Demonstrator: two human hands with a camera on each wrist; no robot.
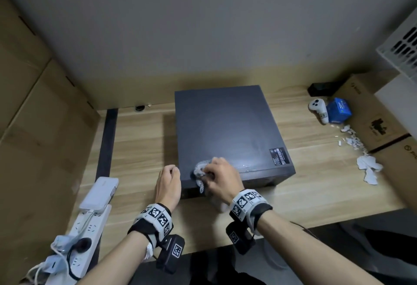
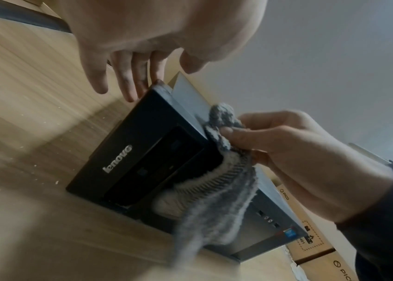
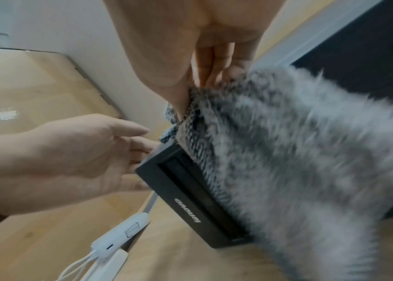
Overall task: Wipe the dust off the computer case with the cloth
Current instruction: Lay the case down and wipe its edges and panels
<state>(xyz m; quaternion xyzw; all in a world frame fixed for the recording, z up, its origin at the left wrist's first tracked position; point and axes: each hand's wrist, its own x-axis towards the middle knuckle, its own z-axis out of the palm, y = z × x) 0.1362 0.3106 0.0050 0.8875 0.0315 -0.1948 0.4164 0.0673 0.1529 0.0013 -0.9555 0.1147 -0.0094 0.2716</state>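
Observation:
A black computer case (image 1: 228, 126) lies flat on the wooden desk (image 1: 140, 140), its front panel (image 2: 128, 163) facing me. My right hand (image 1: 222, 177) grips a fluffy grey cloth (image 1: 200, 171) at the case's near left top edge. Part of the cloth (image 2: 217, 201) hangs down over the front panel (image 3: 190, 201). My left hand (image 1: 168, 183) rests against the case's near left corner, its relaxed fingers (image 2: 133, 83) touching the corner and holding nothing. In the right wrist view the cloth (image 3: 298, 152) fills much of the frame beside my left hand (image 3: 75, 157).
A white power strip (image 1: 83, 235) with plugs and a white power bank (image 1: 100, 192) lie at the near left. Torn paper scraps (image 1: 367, 167), a white controller (image 1: 318, 107), a blue box (image 1: 338, 109) and cardboard boxes (image 1: 374, 117) crowd the right. A cardboard wall (image 1: 33, 126) stands left.

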